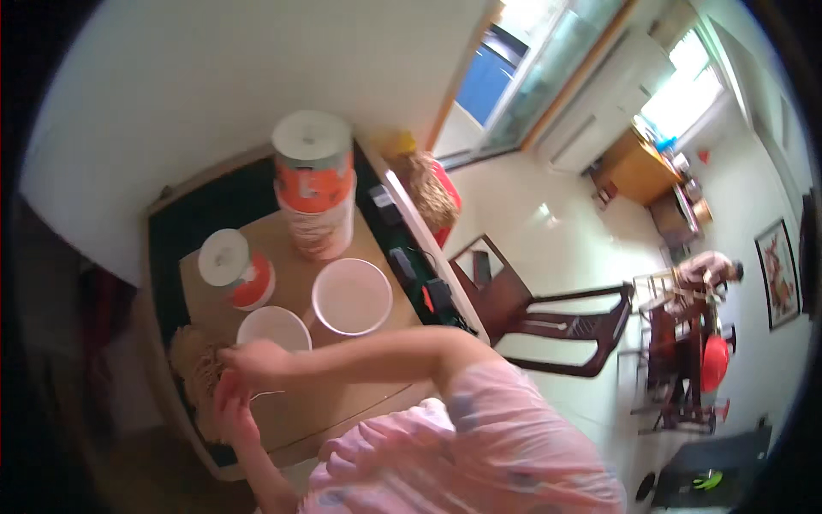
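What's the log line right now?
left hand: at strands | right hand: at strands | hold: unclear | open tubs: on board

left hand [236, 411]: curled | right hand [259, 363]: just beside it (somewhat blurred) | right arm [377, 355]: bent crosswise

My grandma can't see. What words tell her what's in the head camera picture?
A person's left hand and right hand are close together beside a stringy tan bundle on a table. Near them stand two open white tubs, an orange-banded tub and a taller stack of tubs, with a dark chair to the right.
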The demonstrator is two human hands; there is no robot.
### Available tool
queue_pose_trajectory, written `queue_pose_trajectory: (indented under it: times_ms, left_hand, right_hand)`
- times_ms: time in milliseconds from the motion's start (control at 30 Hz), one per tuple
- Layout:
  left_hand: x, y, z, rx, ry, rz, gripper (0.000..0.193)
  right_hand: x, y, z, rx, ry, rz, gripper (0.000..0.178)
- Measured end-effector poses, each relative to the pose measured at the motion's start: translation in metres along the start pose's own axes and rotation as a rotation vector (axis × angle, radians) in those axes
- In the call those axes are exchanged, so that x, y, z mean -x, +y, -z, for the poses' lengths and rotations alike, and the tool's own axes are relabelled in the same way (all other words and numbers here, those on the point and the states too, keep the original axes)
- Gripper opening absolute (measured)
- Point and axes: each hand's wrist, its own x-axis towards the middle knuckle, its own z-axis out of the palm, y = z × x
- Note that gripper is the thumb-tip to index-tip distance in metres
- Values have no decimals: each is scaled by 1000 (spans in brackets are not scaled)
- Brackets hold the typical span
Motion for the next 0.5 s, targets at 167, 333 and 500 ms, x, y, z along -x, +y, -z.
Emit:
queue_pose_trajectory:
  times_ms: [167,333,500]
  left_hand:
    - [14,13,-28,90,-59,43,40]
    - [15,19,-17,45,-80,79,40]
    - [30,17,-26,-31,-321,147,43]
  right_hand:
    - [41,46,-88,-813,-17,260,36]
    - [96,58,-76,-921,-285,-93,17]
    - [99,57,-67,-1011,-121,-170,17]
